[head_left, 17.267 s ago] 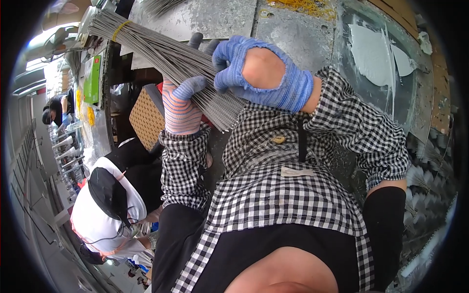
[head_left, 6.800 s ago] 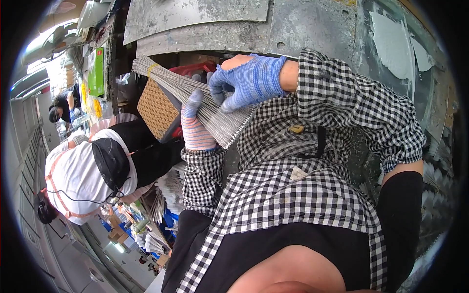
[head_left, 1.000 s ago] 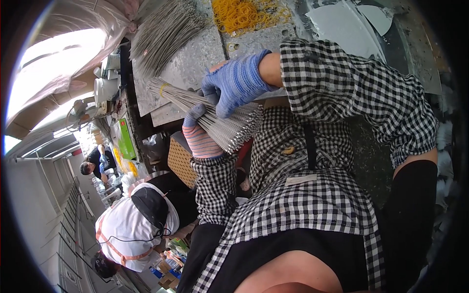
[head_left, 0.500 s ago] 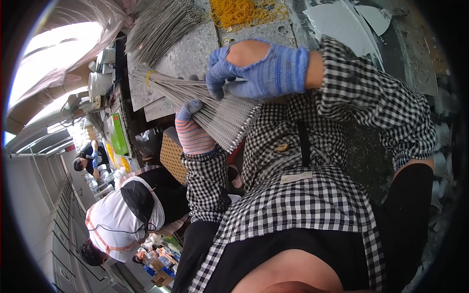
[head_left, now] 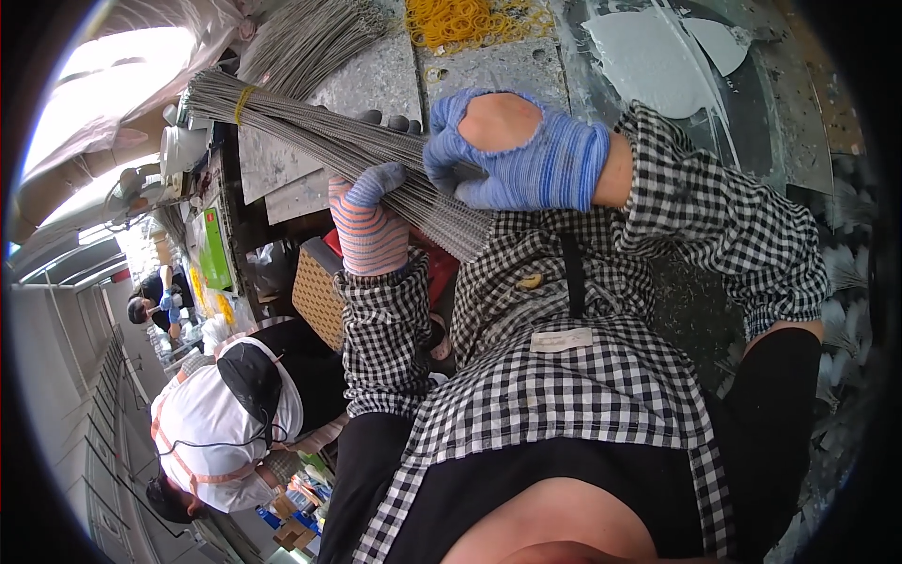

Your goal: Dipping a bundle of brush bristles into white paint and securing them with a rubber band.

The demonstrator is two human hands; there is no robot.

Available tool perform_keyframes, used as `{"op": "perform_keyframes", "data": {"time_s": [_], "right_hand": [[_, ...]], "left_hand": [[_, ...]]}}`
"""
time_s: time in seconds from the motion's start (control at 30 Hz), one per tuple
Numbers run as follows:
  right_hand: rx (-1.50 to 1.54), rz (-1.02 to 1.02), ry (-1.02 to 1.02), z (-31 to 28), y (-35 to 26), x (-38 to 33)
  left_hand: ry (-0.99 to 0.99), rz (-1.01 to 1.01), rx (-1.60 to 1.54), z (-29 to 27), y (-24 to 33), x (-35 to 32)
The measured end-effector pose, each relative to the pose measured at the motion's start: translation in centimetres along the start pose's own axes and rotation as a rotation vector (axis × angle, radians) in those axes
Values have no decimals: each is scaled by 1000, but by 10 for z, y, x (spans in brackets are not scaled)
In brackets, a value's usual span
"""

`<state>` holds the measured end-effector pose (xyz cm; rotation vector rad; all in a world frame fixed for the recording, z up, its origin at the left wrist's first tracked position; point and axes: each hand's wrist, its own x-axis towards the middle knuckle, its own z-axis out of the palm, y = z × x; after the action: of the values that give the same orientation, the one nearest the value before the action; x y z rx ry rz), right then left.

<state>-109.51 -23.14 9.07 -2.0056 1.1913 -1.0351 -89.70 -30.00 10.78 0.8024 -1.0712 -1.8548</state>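
A long bundle of thin grey twisted wires (head_left: 319, 127) lies slantwise across my hands, with a yellow rubber band (head_left: 244, 103) round its far left part. My left hand (head_left: 369, 226), in a pink-and-grey striped glove, is wrapped round the bundle's middle, thumb on top and dark fingertips showing behind. My right hand (head_left: 526, 155), in a blue knitted glove with a hole over its back, has its fingers closed on the wires near their lower right end. That end reaches my checked apron (head_left: 554, 395); the right fingers partly hide the wires.
Behind the bundle, loose grey wires (head_left: 315, 42) are heaped on the metal-topped table (head_left: 376, 89), beside a pile of yellow rubber bands (head_left: 470, 23). White paste (head_left: 644, 61) is spread on a dark plate to the right. At left, a person in white (head_left: 221, 414) bends over near a tan woven-patterned box (head_left: 318, 296).
The bundle has shifted up and left, its banded end now farther out. Its lower end, fanned wide before, looks narrower. My right hand has moved slightly right and down.
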Motion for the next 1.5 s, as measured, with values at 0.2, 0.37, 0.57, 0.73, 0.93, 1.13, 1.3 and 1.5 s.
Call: {"op": "perform_keyframes", "data": {"time_s": [0.2, 0.37, 0.57, 0.73, 0.93, 1.13, 1.3, 1.5], "right_hand": [[-356, 262, -167, -10, -26, 2], [-318, 223, -67, -7, -9, 1], [-247, 107, 45, -3, 1, 22], [-135, 276, 83, -22, -25, 10], [80, 409, 124, -9, -28, 19], [81, 263, 166, -18, -12, 7], [-48, 355, 191, -39, -2, -16], [-239, 309, 254, -61, -8, -31]], "left_hand": [[2, 26, -17, -2, -8, 8], [49, 52, -55, 4, -14, 24], [-24, 220, 366, -35, -2, 28], [-267, 529, 912, -22, -27, 57], [153, 208, -188, 50, 33, 29], [-407, 374, 39, -31, -63, 93], [-99, 161, -104, 66, 4, 55], [-198, 113, -12, 68, 1, 86]]}}
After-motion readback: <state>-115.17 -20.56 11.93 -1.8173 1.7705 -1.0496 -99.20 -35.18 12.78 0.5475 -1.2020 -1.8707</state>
